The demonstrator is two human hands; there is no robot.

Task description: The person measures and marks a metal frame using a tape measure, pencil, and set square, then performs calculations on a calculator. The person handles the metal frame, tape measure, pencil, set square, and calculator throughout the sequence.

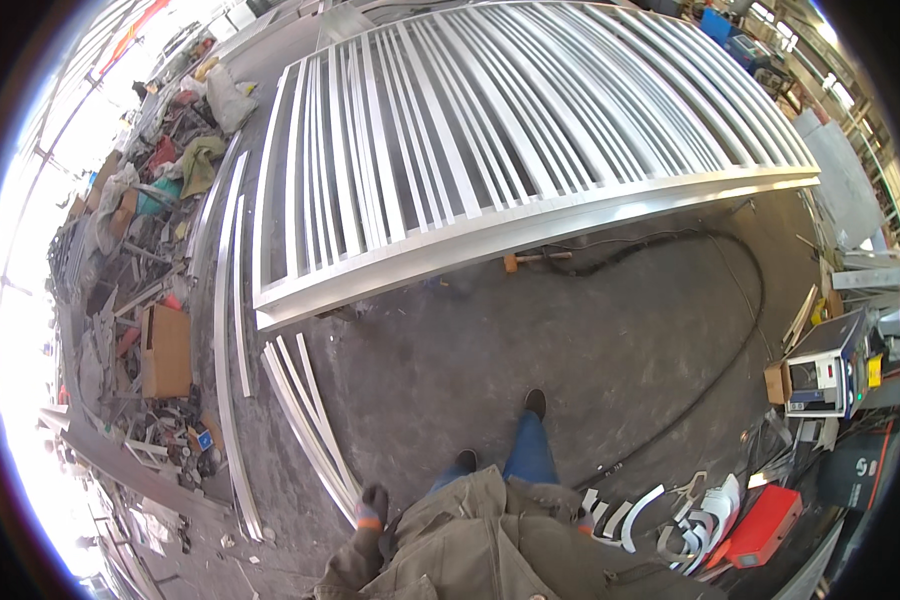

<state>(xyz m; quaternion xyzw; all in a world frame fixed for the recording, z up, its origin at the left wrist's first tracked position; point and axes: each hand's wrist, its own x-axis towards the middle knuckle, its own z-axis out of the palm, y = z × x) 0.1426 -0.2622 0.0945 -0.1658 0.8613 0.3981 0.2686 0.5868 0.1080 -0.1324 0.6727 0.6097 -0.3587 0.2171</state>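
My left hand [372, 504], in a dark glove with an orange cuff, hangs low at my side. Its fingers look loosely apart, and nothing shows in them. Long pale metal strips [315, 440] lie on the floor just beyond it. Of my right hand [584, 519] only a sliver shows past the jacket, so its fingers are hidden. Curved white pieces [640, 515] lie on the floor near that side. Ahead, a large silver metal frame [540, 222] carries many parallel slats and stands raised off the floor.
A mallet [513, 263] and a black cable [715, 385] lie on the floor. Scrap and bags [198, 160] are heaped at left beside a cardboard box [166, 350]. On the right stand a boxy machine [828, 370] and a red case [763, 527]. More long bars [222, 350] lie at left.
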